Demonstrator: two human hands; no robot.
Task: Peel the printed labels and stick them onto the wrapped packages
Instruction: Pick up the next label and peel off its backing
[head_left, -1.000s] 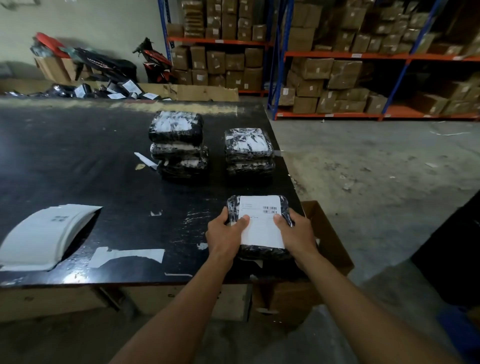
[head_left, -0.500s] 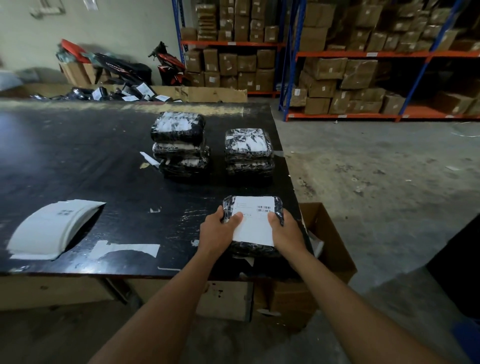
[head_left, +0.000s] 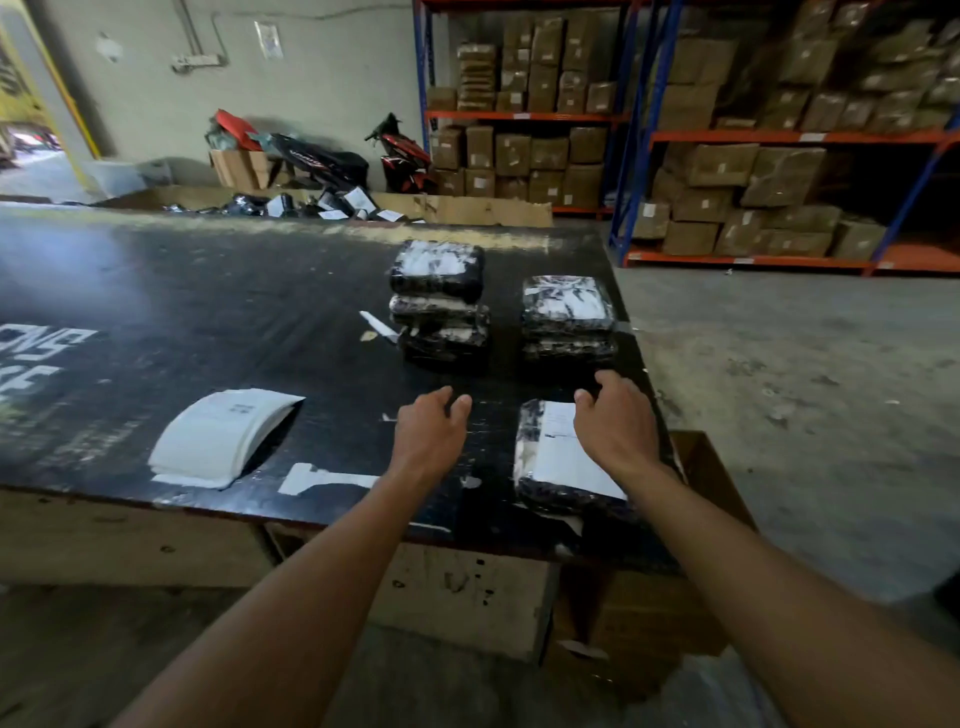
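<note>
A black wrapped package (head_left: 540, 493) with a white label (head_left: 561, 457) stuck on top lies near the front right edge of the black table (head_left: 208, 322). My right hand (head_left: 615, 421) hovers over its far right part, fingers loosely curled, holding nothing. My left hand (head_left: 431, 426) is off the package to its left, above the bare table, fingers relaxed and empty. Farther back stand two stacks of wrapped packages, the left stack (head_left: 439, 301) and the right stack (head_left: 569, 319). A curled pile of printed labels (head_left: 218, 436) lies at the front left.
An open cardboard box (head_left: 706, 478) stands on the floor by the table's right corner. Backing-paper scraps (head_left: 322, 478) lie on the table front. Shelves of brown cartons (head_left: 727, 171) line the back right. Motorbike parts and boxes (head_left: 311, 161) sit behind the table.
Both hands have let go of the labelled package. The left hand moved away to the left, the right hand lifted and moved forward. The camera view shifted to the left.
</note>
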